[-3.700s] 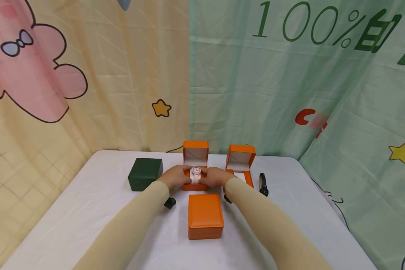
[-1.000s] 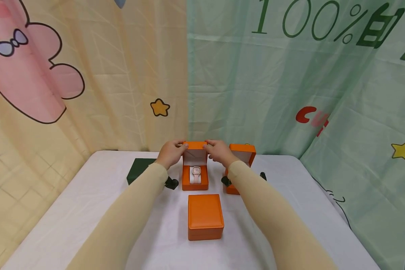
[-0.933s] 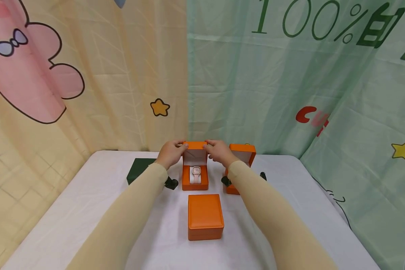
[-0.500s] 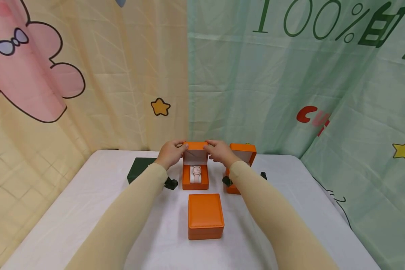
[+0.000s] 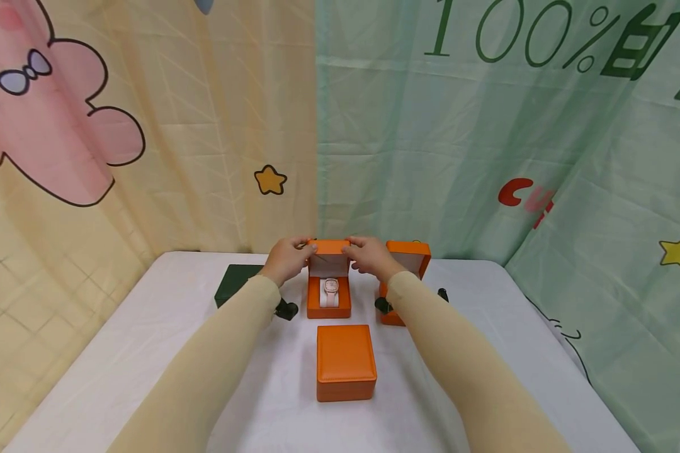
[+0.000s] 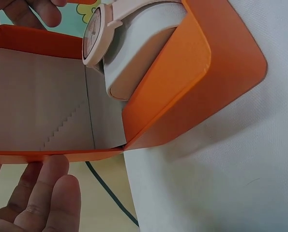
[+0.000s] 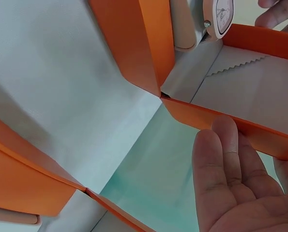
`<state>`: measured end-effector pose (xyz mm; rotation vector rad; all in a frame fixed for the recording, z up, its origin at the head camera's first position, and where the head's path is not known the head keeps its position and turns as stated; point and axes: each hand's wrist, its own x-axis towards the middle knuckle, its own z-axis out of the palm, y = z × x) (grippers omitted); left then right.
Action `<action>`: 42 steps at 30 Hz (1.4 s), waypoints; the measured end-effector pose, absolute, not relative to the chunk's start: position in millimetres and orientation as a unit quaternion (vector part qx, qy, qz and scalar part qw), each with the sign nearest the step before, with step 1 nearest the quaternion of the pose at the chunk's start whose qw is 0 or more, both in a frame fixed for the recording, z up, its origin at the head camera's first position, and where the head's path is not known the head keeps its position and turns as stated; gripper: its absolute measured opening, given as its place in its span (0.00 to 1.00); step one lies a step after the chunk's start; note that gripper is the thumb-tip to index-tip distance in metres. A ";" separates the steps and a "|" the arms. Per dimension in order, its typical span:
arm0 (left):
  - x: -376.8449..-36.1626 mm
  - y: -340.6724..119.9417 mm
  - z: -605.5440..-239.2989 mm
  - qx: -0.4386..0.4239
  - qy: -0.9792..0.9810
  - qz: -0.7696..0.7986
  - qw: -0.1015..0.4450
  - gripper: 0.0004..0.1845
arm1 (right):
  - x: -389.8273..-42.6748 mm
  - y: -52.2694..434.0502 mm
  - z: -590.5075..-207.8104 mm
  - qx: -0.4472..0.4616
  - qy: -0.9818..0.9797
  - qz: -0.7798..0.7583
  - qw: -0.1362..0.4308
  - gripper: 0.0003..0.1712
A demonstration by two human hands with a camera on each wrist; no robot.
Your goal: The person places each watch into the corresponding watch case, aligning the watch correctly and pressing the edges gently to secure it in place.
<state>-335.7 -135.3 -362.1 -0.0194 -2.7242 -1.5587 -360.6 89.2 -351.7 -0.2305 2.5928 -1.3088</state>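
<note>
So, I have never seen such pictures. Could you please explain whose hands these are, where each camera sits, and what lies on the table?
There is no machine here: a person works with a bare left hand and right hand. The wide picture comes from a camera on the head, looking forward and down. The two close pictures come from cameras on the wrists, one each. On the white table stand a dark green box, a closed orange box and, partly hidden by the right arm, another open box. In the middle, an orange watch box stands open with a pink watch inside; both hands hold its raised lid, one at each side.
</note>
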 end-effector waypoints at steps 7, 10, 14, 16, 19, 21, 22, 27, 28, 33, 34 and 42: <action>-336.5 -137.3 -363.8 -0.008 -0.865 -0.501 -0.009 0.27 | -359.1 89.5 -352.4 -0.079 0.886 -0.442 0.114 0.35; -336.1 -137.9 -363.8 -0.002 -0.862 -0.506 -0.020 0.27 | -358.6 89.5 -353.1 -0.079 0.886 -0.442 0.115 0.35; -334.4 -138.3 -363.7 -0.004 -0.861 -0.508 -0.028 0.27 | -357.7 90.0 -354.0 -0.080 0.885 -0.444 0.117 0.35; -333.5 -138.4 -363.7 -0.007 -0.861 -0.507 -0.030 0.27 | -356.7 90.3 -354.2 -0.079 0.883 -0.447 0.117 0.34; -332.8 -138.7 -363.7 -0.011 -0.860 -0.509 -0.035 0.27 | -355.0 90.5 -354.6 -0.079 0.881 -0.451 0.117 0.34; -332.4 -139.5 -364.0 -0.011 -0.858 -0.512 -0.038 0.26 | -353.6 90.6 -354.9 -0.080 0.880 -0.453 0.117 0.34; -332.3 -139.8 -364.1 -0.011 -0.858 -0.513 -0.040 0.26 | -352.9 90.8 -355.1 -0.080 0.880 -0.453 0.116 0.33; -330.0 -141.2 -365.1 -0.014 -0.854 -0.518 -0.044 0.25 | -350.2 91.5 -356.6 -0.082 0.884 -0.447 0.113 0.34; -329.3 -141.4 -365.2 -0.015 -0.855 -0.517 -0.044 0.25 | -350.0 91.6 -356.9 -0.081 0.884 -0.446 0.113 0.34; -326.2 -141.0 -365.4 -0.019 -0.855 -0.516 -0.046 0.27 | -349.5 92.5 -359.0 -0.081 0.887 -0.439 0.115 0.34; -325.9 -141.0 -365.6 -0.019 -0.855 -0.515 -0.047 0.27 | -349.4 92.7 -359.3 -0.082 0.888 -0.438 0.115 0.34; -323.7 -141.7 -368.1 -0.020 -0.859 -0.510 -0.042 0.25 | -344.6 94.4 -359.8 -0.092 0.893 -0.426 0.113 0.34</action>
